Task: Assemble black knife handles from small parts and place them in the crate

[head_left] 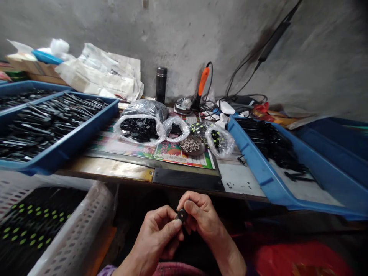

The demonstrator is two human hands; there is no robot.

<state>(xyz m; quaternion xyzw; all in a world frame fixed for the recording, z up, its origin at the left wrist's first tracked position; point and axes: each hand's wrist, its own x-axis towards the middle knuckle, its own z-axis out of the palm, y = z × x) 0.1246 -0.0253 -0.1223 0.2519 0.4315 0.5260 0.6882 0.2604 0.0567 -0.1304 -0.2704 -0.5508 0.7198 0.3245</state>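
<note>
A small round black part with a light dot at its centre (182, 215) is pinched between my two hands, in front of the table edge. My left hand (159, 234) has its thumb and fingers closed on it from the left. From the right, my right hand (202, 216) grips it with thumb and bent forefinger. Whatever lies behind the round face is hidden by my fingers. Beyond my hands on the table, a dish of small metal screws (190, 145) stands beside a plastic bag of black and yellow-green parts (220, 141).
A blue tray of long black parts (54, 122) is at left, another blue tray (270, 184) at right. Bags of black parts (139, 128) stand mid-table. Behind are a black flask (161, 84) and an orange-handled tool (203, 81). A white basket (77, 226) sits lower left.
</note>
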